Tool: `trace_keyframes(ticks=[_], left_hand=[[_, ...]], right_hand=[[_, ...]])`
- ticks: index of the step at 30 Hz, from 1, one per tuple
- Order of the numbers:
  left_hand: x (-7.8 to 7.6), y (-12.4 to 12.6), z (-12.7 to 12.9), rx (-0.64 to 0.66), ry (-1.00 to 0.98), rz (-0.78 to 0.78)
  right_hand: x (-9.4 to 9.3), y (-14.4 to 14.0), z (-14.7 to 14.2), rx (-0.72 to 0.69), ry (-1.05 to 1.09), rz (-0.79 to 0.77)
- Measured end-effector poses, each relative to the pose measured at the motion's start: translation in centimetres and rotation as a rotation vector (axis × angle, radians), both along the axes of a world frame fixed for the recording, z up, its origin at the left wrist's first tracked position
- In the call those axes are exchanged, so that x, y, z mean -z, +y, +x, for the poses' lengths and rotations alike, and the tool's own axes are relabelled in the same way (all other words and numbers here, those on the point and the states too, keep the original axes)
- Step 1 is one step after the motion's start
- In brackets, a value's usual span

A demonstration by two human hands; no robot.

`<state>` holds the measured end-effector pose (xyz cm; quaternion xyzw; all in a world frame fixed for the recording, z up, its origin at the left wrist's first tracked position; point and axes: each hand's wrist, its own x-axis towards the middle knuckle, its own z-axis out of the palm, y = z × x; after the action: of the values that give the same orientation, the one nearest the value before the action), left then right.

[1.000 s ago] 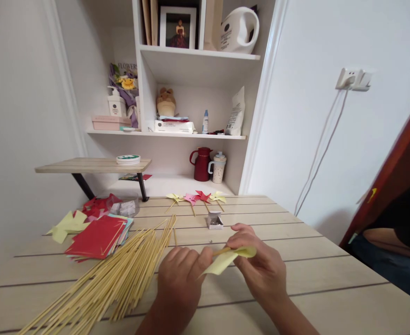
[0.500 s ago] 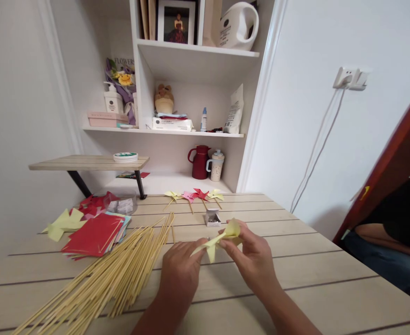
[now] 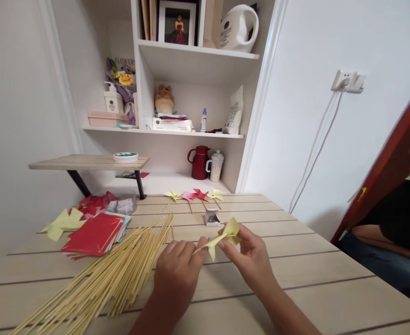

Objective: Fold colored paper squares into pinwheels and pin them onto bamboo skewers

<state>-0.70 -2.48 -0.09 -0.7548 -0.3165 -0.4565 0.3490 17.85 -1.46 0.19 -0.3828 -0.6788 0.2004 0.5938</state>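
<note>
A pale yellow paper pinwheel (image 3: 231,228) is held just above the table, its blades folded and pointing several ways. My right hand (image 3: 252,253) pinches it near the middle between thumb and fingers. My left hand (image 3: 180,263) is closed at the pinwheel's left side, with one blade tip lying across its thumb side. What its fingers grip is hidden. Just beyond the hands stands a small open box (image 3: 212,218) with small dark shiny pieces in it. Left of my left hand lies a large heap of thin wooden sticks (image 3: 121,274).
Several finished pinwheels on sticks (image 3: 200,194) lie at the table's back edge. Red paper squares (image 3: 93,235) are stacked at left, beside a yellow paper pinwheel (image 3: 64,223) and a clear tub (image 3: 124,204). A small raised stand (image 3: 86,162) is behind them. Someone sits at far right.
My left hand has shifted slightly left and turned, so more of its knuckles show. The pinwheel stays in my right hand almost unmoved.
</note>
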Motion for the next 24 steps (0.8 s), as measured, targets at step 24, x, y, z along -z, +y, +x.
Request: trace_keyframes(ticks=[24], left_hand=[[0.54, 0.1, 0.19, -0.03, -0.037, 0.008]], right_hand=[[0.01, 0.42, 0.36, -0.125, 0.035, 0.008]])
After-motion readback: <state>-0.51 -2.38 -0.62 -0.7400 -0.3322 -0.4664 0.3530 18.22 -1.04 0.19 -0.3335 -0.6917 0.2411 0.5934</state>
